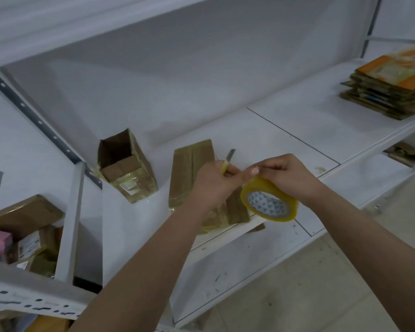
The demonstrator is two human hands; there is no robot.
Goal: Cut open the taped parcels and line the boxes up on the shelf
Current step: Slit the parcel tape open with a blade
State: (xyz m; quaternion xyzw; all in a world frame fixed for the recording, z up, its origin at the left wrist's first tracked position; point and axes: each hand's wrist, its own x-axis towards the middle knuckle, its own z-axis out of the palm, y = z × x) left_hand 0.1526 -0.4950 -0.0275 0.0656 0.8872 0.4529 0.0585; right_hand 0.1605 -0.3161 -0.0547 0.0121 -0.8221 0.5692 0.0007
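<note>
My left hand [211, 185] is curled round a yellow-handled utility knife [228, 161], blade poking out past my knuckles toward the back of the shelf [285, 130]. My right hand [286, 174] pinches the loose end of a roll of clear yellowish packing tape [270, 202]; the roll hangs under my fingers, tilted, core facing me.

The taped parcel [189, 168] lies flat on the shelf right under my left hand, partly hidden by it. It looks like light cardboard, stiff on the edges, with a glossy tape skin that is likely slippery, so I'd hold it by the long sides and press down while cutting along the seam. An open box [127, 166] stands upright to its left, flaps up, empty as far as I can see. It should crush easily, so I'd lift it by the lower walls.

A stack of flattened cartons [391, 89] sits far right. More parcels [27, 231] sit in the left bay.
</note>
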